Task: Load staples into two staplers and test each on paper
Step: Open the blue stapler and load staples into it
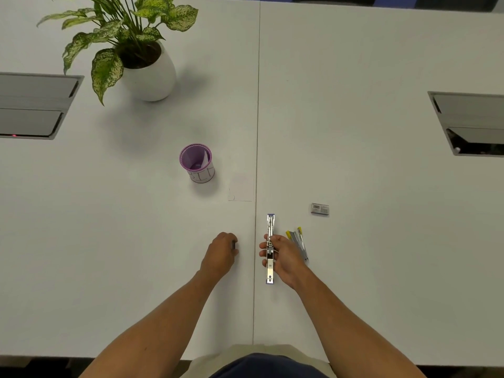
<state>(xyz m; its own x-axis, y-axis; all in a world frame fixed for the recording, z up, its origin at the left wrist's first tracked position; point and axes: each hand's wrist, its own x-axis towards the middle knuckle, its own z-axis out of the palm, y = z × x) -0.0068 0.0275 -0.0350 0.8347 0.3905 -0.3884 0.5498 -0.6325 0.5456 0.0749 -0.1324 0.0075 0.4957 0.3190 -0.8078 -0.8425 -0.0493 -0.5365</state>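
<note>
the right hand (283, 257) has its fingers (266, 253) wrapped around the middle of a stapler (270, 249) swung fully open, its metal channel lying flat and straight along the desk (381, 186), pointing away from the person. the left hand (221, 252) sits just across the desk seam, its fingers (234, 245) curled narrow on something small and dark; it may be a strip of staples, but that is too small to tell. to do the loading well, the right hand should pin the open rail steady while the strip goes in legs down and slides fully forward before the top closes. the second stapler (298, 242), yellow-tipped and also open, lies just beside the right hand on its outer side. a small staple box (320, 208) rests a little further off. a pale sheet of paper (241, 190) lies left of the seam, near a purple cup (197, 162). further back stands a potted plant (136, 45), and cable hatches (35, 105) are sunk into the white desk at both edges.
</note>
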